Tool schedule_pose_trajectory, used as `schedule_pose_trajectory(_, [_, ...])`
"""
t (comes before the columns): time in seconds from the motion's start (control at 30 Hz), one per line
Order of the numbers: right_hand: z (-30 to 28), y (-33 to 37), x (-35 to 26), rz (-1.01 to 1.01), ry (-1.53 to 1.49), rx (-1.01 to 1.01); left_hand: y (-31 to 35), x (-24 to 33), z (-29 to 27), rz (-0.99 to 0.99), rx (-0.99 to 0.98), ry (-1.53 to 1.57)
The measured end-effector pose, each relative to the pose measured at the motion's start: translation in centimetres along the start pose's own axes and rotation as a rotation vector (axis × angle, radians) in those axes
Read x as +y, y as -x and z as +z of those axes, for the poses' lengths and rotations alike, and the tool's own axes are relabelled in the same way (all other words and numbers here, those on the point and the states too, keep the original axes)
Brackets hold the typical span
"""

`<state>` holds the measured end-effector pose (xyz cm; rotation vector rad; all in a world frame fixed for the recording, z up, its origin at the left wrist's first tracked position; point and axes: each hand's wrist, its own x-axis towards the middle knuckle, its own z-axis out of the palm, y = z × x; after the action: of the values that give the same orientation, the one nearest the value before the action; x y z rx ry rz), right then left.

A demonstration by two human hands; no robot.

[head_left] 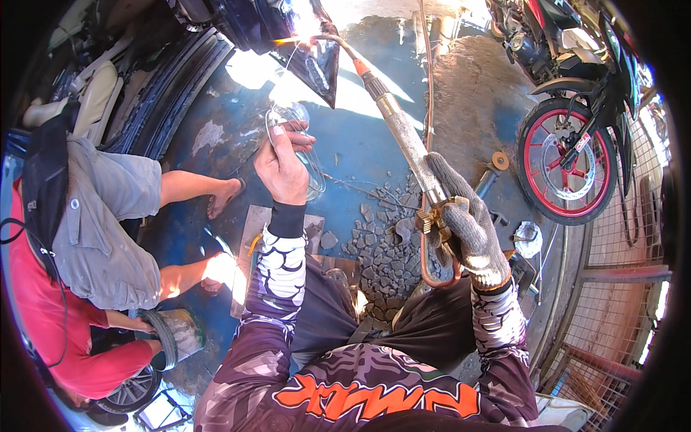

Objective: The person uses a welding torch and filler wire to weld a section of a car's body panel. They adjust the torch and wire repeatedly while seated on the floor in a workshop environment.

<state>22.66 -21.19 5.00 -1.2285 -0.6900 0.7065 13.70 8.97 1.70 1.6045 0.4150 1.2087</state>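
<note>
My bare left hand (pixel 286 171) pinches a loose coil of thin wire (pixel 317 176), its fingers closed. One strand of it rises toward the bright flame. In a grey knit glove, my right hand (pixel 469 234) is wrapped round the valve end of a gas welding torch (pixel 404 133). The torch slants up and to the left, and its bent tip lies against a dark, pointed panel (pixel 317 78). An orange flame (pixel 286 40) and a white glare at the tip hide the exact contact spot.
A copper-coloured hose (pixel 430 279) loops below the torch. Broken grey rubble (pixel 385 266) covers the ground between my legs. At right stands a motorcycle with a red-rimmed wheel (pixel 568 162) beside a wire mesh fence (pixel 622 259). Another person (pixel 108 209) bends over a bucket (pixel 188 335) at left.
</note>
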Motion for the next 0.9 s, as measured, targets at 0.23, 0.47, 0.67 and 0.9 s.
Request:
schedule_pose_trajectory(0.23, [-0.13,0.02,0.06,0.002,0.006,0.0,0.04,-0.1,0.11,0.009,0.014,0.044])
schedule_pose_trajectory(0.47, [0.03,0.12,0.06,-0.012,0.004,-0.003,0.14,0.06,0.1,0.01,0.02,0.038])
schedule_pose_trajectory(0.67, [0.07,0.13,0.0,0.001,-0.005,0.0,0.23,0.19,-0.08,0.019,0.026,0.028])
schedule_pose_trajectory(0.9, [0.05,0.28,-0.26,0.039,0.008,0.008,0.14,0.36,-0.06,0.009,0.009,-0.001])
